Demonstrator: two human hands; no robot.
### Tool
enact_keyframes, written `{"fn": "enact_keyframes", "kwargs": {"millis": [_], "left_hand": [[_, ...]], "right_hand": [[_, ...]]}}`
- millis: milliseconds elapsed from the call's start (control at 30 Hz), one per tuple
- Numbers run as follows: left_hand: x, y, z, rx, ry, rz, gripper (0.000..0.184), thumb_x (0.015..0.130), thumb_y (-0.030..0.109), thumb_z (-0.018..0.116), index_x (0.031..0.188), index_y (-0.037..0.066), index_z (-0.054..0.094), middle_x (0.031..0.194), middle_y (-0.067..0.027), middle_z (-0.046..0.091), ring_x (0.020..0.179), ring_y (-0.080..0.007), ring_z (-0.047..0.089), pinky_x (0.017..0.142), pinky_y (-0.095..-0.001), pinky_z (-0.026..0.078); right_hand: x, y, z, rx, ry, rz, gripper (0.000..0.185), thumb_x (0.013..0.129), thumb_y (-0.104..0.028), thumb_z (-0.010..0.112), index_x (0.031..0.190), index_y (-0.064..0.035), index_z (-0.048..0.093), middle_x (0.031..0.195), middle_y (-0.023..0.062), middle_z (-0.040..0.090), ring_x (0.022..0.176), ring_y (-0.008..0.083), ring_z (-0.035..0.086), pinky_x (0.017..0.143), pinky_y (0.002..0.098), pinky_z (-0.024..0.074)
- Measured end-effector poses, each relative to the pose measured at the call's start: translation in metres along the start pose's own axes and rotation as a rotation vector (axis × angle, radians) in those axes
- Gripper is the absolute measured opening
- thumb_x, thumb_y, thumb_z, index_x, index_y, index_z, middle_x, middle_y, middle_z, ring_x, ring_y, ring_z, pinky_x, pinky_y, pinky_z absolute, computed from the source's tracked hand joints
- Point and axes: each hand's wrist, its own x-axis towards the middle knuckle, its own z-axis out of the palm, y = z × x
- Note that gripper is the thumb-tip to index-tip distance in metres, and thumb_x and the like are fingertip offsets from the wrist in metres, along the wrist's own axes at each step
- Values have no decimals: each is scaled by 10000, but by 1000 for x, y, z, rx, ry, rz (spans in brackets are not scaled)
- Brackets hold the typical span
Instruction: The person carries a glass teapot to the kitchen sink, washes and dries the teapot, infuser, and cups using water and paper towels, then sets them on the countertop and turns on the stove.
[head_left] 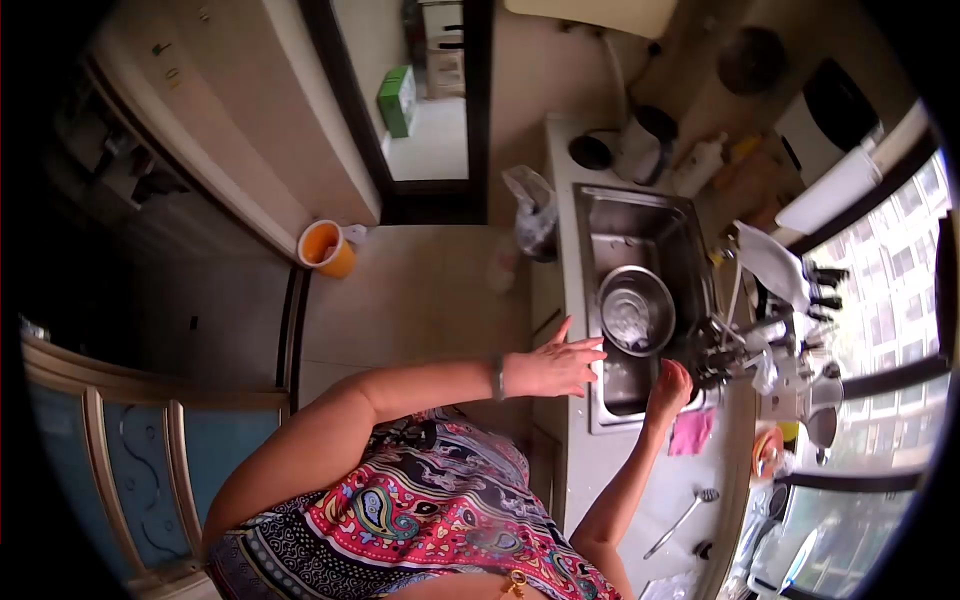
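My left hand (556, 368), fingers spread and holding nothing, hovers by the near edge of the steel sink (597, 400). A round metal basin (637, 312) sits inside the sink, with what looks like water and some pale, shiny contents. Over the sink's lower right part, my right hand (672, 386) has its fingers curled together close to the faucet (716, 345). Whether anything is between those fingers is too small to make out. Just below that hand, a pink cloth (691, 432) lies on the counter beside the sink.
A slotted spoon (682, 524) lies on the counter (640, 490). Knives (826, 288) and other utensils stand along the window side. A kettle (645, 148) is beyond the sink. A clear plastic bag (534, 212) hangs by the counter's edge. An orange bin (338, 262) stands on the floor.
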Motion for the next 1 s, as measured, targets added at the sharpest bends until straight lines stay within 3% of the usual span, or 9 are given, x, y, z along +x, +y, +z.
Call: {"fn": "enact_keyframes", "kwargs": {"millis": [67, 167, 200, 267, 400, 533, 600, 700, 1000], "left_hand": [[-114, -34, -40, -229, 129, -356, 420, 887, 357, 604, 1277, 208, 562, 1395, -85, 457, 1354, -270, 349, 1076, -681, 142], [-282, -85, -71, -130, 294, -576, 395, 898, 339, 598, 1264, 193, 575, 1333, -75, 527, 1276, -264, 444, 1020, -590, 293], [-228, -80, -19, -128, 371, -653, 385, 900, 333, 598, 1256, 188, 581, 1312, -68, 546, 1252, -254, 468, 994, -543, 337], [-294, -89, -37, -175, 571, -795, 340, 910, 284, 595, 1229, 167, 593, 1250, -82, 579, 1195, -208, 511, 933, -442, 370], [-412, -103, -60, -119, 760, -992, 341, 917, 248, 579, 1245, 157, 568, 1239, -85, 569, 1171, -237, 518, 880, -437, 392], [-494, -126, -70, -188, 944, -1253, 338, 940, 287, 546, 1257, 169, 555, 1327, -85, 518, 1241, -254, 467, 997, -567, 340], [-551, -137, -77, -165, 1042, -1318, 324, 938, 273, 556, 1236, 148, 573, 1300, -88, 542, 1218, -267, 489, 993, -512, 372], [-656, -152, -68, 41, 1315, -1368, 305, 908, 184, 601, 1193, 77, 597, 1187, -107, 613, 1116, -304, 557, 931, -390, 446], [-901, -148, -158, 220, 1880, -1824, 328, 838, 66, 628, 1165, 41, 610, 1057, -162, 656, 937, -318, 633, 814, -358, 505]], "right_hand": [[12, -109, 59, 602, -118, 277, 154, 895, -147, 583, 935, -33, 679, 943, 110, 696, 888, 299, 646, 815, 340, 486], [8, -272, 160, 421, -237, -242, 145, 891, -132, 588, 927, -37, 691, 877, 133, 692, 810, 298, 666, 739, 367, 506], [29, -207, 205, 499, -303, -378, 139, 885, -129, 596, 923, -42, 697, 879, 132, 694, 811, 298, 670, 741, 373, 508], [23, -296, 256, 502, -551, -422, 68, 835, -60, 627, 864, -30, 681, 840, 133, 670, 791, 314, 646, 705, 386, 506], [5, -462, 323, 700, -603, -747, 60, 821, -53, 645, 856, -32, 689, 833, 129, 672, 776, 322, 649, 697, 390, 512], [-8, -593, 407, 802, -795, -892, 70, 803, -67, 672, 851, -18, 687, 847, 137, 673, 778, 318, 656, 700, 398, 517], [-35, -672, 452, 837, -887, -984, 70, 799, -79, 674, 847, -35, 700, 842, 135, 677, 771, 315, 653, 699, 404, 511], [-106, -837, 445, 772, -1067, -1188, 107, 816, -103, 655, 888, -51, 714, 883, 155, 689, 826, 312, 669, 754, 369, 520], [-399, -1256, 363, 1412, -1313, -1706, 36, 797, -49, 671, 824, -42, 649, 821, 102, 648, 757, 261, 613, 711, 340, 495]]}}
